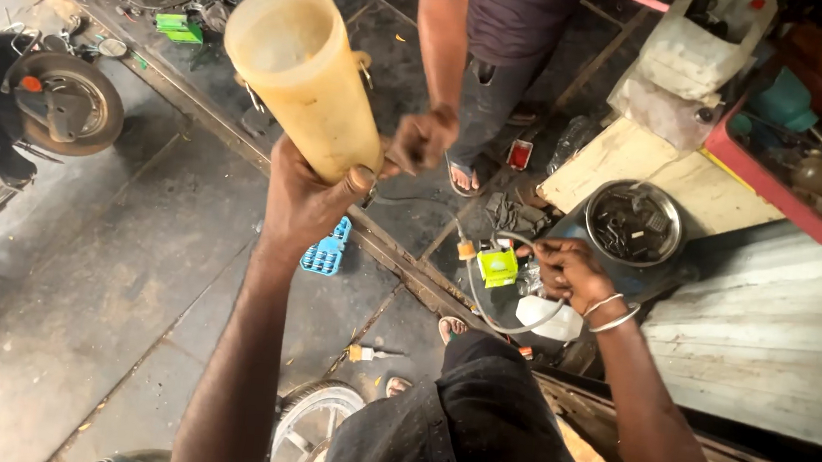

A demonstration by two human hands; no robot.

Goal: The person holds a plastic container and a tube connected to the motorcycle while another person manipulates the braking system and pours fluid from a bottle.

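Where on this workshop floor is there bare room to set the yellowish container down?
Bare concrete floor lies between the scooter wheel and the blue plastic tray. The wooden planks right of the metal bowl are free too. It is crowded around the right hand, hose and red crate.

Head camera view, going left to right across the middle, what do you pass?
Scooter wheel → person's left hand gripping the yellowish plastic container → another person's hand → green block → right hand on the hose → metal bowl → red tray.
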